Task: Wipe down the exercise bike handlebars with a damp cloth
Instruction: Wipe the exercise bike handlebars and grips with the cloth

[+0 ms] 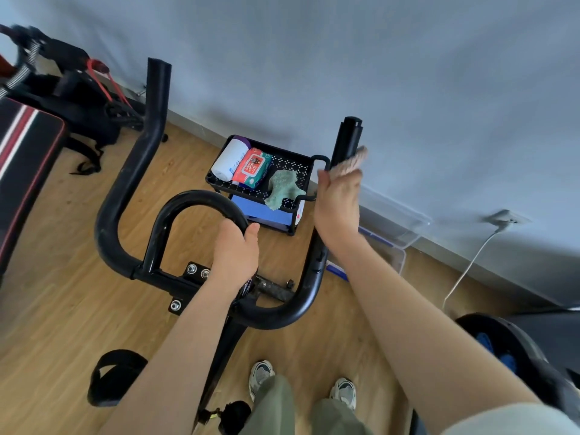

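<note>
Wood floor (78, 309) under exercise bike (282, 313), black cart (309, 171), clear bin (398, 243), bench (25, 158)

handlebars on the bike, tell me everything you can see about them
The handlebars are glossy black tubing, seemingly painted metal, with some scuffs. Two outer bars sweep out and rise to upright ends. A rounded inner loop sits between them, and all join at the centre, where silver bolts show. The left hand grips the loop's right side. The right hand holds a pinkish cloth around the right upright, just below its matte end.

A black cart (295, 166) holds a white roll (230, 158), a red wipes pack (252, 167) and perhaps a green rag (282, 188).
</note>
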